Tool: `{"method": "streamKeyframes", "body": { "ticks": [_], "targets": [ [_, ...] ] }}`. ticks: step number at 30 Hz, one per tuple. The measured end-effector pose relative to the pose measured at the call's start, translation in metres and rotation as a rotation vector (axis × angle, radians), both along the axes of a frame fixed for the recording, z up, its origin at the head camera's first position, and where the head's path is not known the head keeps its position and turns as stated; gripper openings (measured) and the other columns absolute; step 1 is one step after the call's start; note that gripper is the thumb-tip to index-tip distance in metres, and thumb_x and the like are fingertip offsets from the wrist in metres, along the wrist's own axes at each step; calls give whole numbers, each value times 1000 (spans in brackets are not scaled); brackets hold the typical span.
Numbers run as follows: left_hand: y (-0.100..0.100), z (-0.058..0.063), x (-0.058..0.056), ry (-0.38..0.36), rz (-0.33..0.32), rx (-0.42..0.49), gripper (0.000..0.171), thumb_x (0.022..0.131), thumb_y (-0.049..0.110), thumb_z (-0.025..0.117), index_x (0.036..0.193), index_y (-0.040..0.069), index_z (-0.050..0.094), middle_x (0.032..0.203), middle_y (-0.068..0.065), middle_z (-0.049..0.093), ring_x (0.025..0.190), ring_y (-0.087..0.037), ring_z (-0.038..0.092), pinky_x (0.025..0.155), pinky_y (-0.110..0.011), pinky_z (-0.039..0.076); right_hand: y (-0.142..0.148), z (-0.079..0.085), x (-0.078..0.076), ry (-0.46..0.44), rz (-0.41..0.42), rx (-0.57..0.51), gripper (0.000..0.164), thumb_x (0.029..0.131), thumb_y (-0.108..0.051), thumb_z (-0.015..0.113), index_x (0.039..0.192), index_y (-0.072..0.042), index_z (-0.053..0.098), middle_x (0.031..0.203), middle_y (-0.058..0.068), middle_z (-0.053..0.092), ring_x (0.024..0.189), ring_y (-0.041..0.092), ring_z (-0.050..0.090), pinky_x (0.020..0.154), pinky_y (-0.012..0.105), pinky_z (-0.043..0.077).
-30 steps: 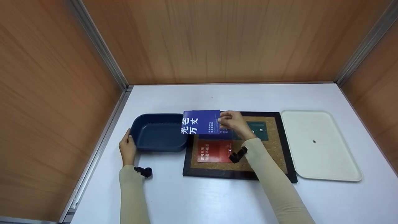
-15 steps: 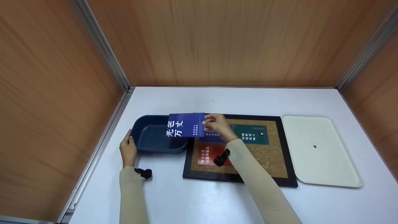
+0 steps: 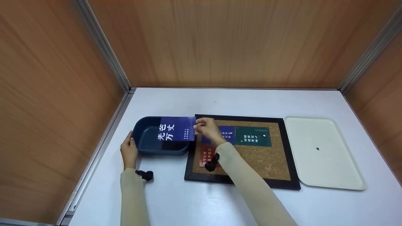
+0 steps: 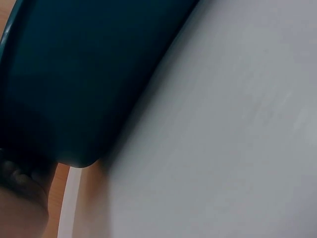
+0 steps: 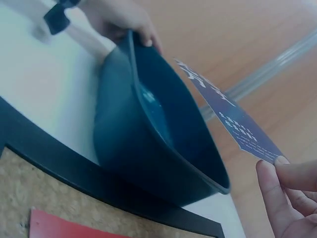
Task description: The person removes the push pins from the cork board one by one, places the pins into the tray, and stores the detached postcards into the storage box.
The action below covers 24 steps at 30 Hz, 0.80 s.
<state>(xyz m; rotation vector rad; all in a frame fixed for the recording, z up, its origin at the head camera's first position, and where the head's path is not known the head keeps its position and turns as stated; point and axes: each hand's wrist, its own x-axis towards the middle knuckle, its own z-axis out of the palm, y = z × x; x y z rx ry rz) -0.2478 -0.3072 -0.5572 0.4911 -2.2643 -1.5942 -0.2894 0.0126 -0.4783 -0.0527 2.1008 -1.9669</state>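
Between thumb and fingers my right hand (image 3: 208, 129) pinches the right edge of a purple-blue card (image 3: 177, 128) with white Chinese characters. It is held level above the right part of a dark blue plastic basin (image 3: 147, 153). The right wrist view shows the card (image 5: 233, 119) above the rim, apart from it. My left hand (image 3: 129, 153) grips the basin's left wall at the rim. Next to the basin lies a black-framed cork board (image 3: 260, 163), carrying a green card (image 3: 252, 136), another purple card (image 3: 226, 134) and a red card (image 3: 205, 155), partly hidden by my right arm.
A white tray (image 3: 326, 163) lies against the board's right side, with one small metallic pin (image 3: 317, 148) on it. Small pins show on the green and purple cards. Wood-grained panels (image 3: 235, 44) enclose the white table (image 3: 176, 201) at back and sides.
My right hand has moved left with the card, from over the board's left edge to above the basin. More of the board's cards show now. My left hand stays on the basin.
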Motion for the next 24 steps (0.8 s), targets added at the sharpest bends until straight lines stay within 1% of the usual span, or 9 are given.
{"method": "streamKeyframes", "body": {
  "ticks": [3,9,15,21,24],
  "targets": [
    [1,0,-1,3,4,-3,43,104,9,32,146,2,38,153,-16,34,145,-28,27,120,-39,24,-5,-4,0,13,-13,1,27,90,5,60,116,11,59,107,24,64,86,28,70,88,44,57],
    [3,-1,-1,-6,-3,2,43,105,9,32,147,4,37,154,-14,34,145,-27,26,121,-38,24,-11,-13,-1,14,-31,21,25,89,5,61,114,11,59,104,22,65,78,19,69,78,34,61],
    [4,-2,-2,14,6,-18,43,104,7,33,146,2,39,153,-16,35,145,-28,28,121,-38,24,-18,-14,-1,-3,-30,3,27,90,6,59,116,11,58,104,22,64,79,16,67,76,30,61],
    [3,-2,-1,3,1,-9,43,104,7,33,146,0,38,153,-16,34,145,-28,26,121,-39,23,-28,-16,1,-23,-44,2,27,89,8,59,116,11,59,104,23,66,79,19,69,73,27,61],
    [2,-3,0,1,2,-7,43,104,7,33,146,1,39,153,-16,34,145,-29,26,121,-39,24,-33,-18,2,-9,-55,13,26,89,9,59,115,11,60,104,24,66,81,21,70,73,27,61]
  ]
}}
